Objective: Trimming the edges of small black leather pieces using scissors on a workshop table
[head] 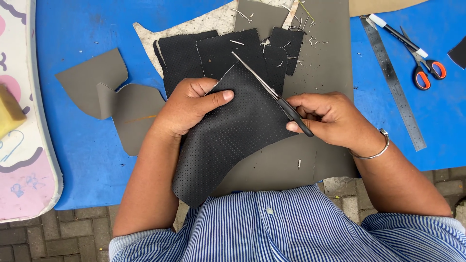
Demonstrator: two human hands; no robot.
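The left hand (187,104) pinches the upper left part of a black perforated sheet (228,140), thumb pressed flat on top and fingers curled under its edge. The right hand (327,119) is closed around the black handles of a pair of scissors (272,92), whose blades run along the sheet's upper right edge, pointing up and left. The sheet lies over a large grey sheet (320,63) on the blue table (77,29). More black cut pieces (218,53) sit just beyond the hands, with thin trimmings scattered about. Grey offcuts (116,97) lie to the left; a steel ruler (394,85), a pen (398,35) and orange-handled scissors (424,68) lie to the right
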